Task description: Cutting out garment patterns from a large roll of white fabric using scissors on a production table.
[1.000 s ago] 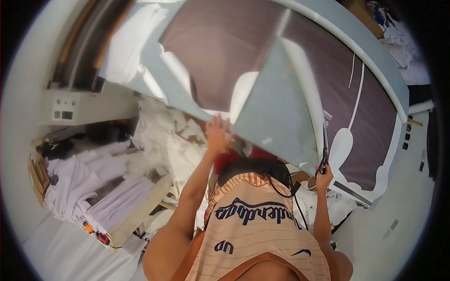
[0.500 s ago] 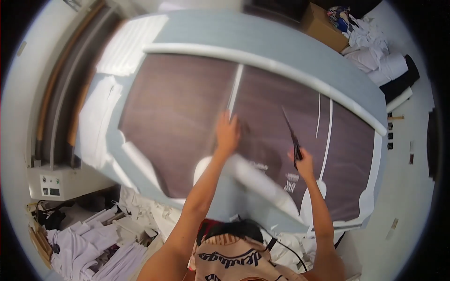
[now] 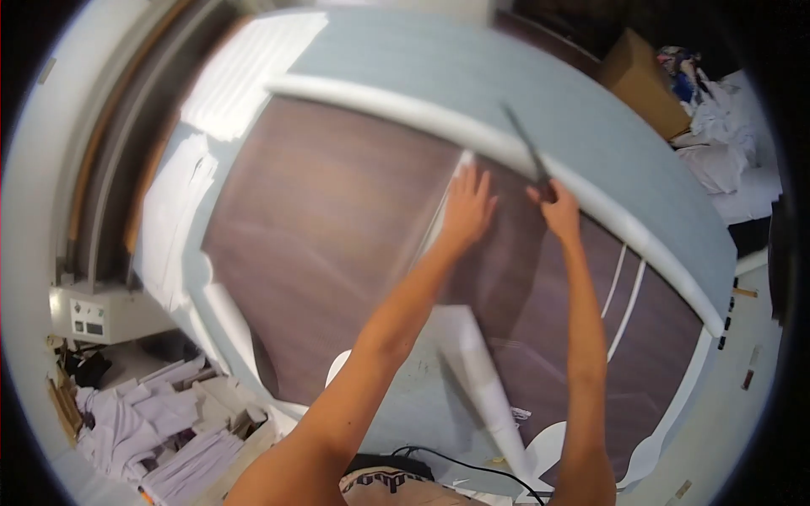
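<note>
My left hand [image 3: 468, 202] lies with fingers spread on the dark brown printed sheet [image 3: 308, 228], over the white strip [image 3: 429, 232] that divides it. To its right, my right hand [image 3: 553, 202] grips black scissors [image 3: 523, 135]. They are slightly blurred, with their blades pointing up across the white rolled edge [image 3: 380, 101] at the sheet's far side. A curled white piece of the sheet [image 3: 472, 363] lies between my forearms, beside a bare triangle of the blue-grey table top [image 3: 405, 388].
Long dark rollers on a machine [image 3: 110, 152] and its white control box [image 3: 89, 320] stand at left. White fabric pieces [image 3: 148, 422] are heaped at lower left. A cardboard box [image 3: 633, 84] and fabric pile [image 3: 709, 160] sit at back right. A black cable [image 3: 472, 468] runs near my body.
Both hands have moved from the near edge toward the far side, the scissors rising with my right hand. The view has shifted to show more of the sheet.
</note>
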A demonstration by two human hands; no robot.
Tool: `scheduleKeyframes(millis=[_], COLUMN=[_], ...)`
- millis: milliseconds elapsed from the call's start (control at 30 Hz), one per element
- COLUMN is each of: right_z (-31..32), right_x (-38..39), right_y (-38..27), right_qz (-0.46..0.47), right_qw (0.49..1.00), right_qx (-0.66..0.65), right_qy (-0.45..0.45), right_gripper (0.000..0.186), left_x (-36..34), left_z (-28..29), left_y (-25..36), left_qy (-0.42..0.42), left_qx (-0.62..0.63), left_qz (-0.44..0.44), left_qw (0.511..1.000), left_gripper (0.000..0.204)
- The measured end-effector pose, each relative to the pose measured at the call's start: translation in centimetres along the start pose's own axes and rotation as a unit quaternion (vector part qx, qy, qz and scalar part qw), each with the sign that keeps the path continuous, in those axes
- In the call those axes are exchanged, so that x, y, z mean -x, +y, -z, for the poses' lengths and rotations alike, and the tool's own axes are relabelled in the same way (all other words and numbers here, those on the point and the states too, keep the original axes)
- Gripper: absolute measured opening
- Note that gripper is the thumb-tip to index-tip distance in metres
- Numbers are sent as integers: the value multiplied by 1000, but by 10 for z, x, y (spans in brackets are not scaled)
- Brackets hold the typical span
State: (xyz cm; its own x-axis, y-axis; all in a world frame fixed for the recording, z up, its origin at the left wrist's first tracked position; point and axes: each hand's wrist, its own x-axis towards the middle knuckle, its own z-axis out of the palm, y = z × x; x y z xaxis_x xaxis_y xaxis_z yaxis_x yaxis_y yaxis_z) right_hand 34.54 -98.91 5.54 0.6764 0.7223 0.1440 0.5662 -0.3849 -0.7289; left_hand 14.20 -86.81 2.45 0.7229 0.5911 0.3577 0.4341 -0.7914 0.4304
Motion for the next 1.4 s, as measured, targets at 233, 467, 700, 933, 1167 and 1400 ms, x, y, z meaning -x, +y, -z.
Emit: scheduleKeyframes(millis=[233, 467, 700, 933, 1167, 1400], right_z=[13, 53, 44, 30, 25, 16], right_x=[-31, -68, -108, -139, -158, -183], right_y=[6, -4, 18, 37, 61, 62], right_qz=[-19, -150, -200, -195, -177, -142], right_qw=[996, 917, 877, 869, 882, 884], right_qx=[-62, -37, -94, -113, -110, -62], right_qy=[-65, -367, -426, -441, -423, -441], right_gripper=[47, 38, 41, 43, 43, 46], left_x=[-22, -51, -71, -84, -96, -106], left_z=[-7, -12, -33, -49, -69, -86], left_y=[-9, -26, -39, -40, -37, -44], left_qy=[21, -9, 12, 11, -11, -4], left_qx=[-40, -112, -174, -184, -149, -160], left_qz=[9, 26, 13, 23, 39, 41], left_qw=[999, 993, 985, 983, 988, 986], left_gripper=[57, 42, 37, 44, 46, 47])
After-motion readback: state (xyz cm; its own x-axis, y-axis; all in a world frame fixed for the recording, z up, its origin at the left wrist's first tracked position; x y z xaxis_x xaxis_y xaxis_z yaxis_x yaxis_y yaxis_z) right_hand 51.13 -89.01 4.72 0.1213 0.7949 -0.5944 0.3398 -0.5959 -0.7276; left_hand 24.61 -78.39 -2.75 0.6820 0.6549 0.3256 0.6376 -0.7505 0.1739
